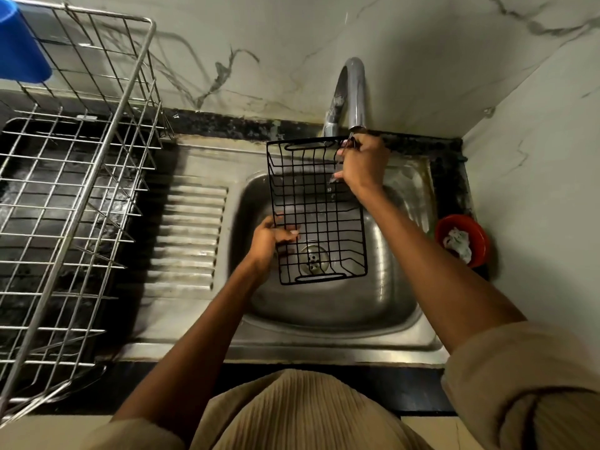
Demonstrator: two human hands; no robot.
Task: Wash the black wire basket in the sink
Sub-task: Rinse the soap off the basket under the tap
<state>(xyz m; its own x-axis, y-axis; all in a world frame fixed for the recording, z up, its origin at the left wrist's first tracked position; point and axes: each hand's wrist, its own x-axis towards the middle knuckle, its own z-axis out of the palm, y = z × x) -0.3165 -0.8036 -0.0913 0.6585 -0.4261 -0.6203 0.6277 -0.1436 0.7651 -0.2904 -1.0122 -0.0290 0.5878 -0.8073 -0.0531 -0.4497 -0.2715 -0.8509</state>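
Black wire basket (316, 209) at centre frame, held tilted over steel sink (383, 297), far rim just under tap (352, 92) spout. Open basin room below and right of basket; ribbed drainboard (191, 235) left. Large steel dish rack (74, 190) filling left of frame; red bowl (480, 235) at right edge, against wall. Left hand (271, 240) gripping basket's near left side, fingers curled through wires. Right hand (363, 164) gripping far right corner, arm extended.
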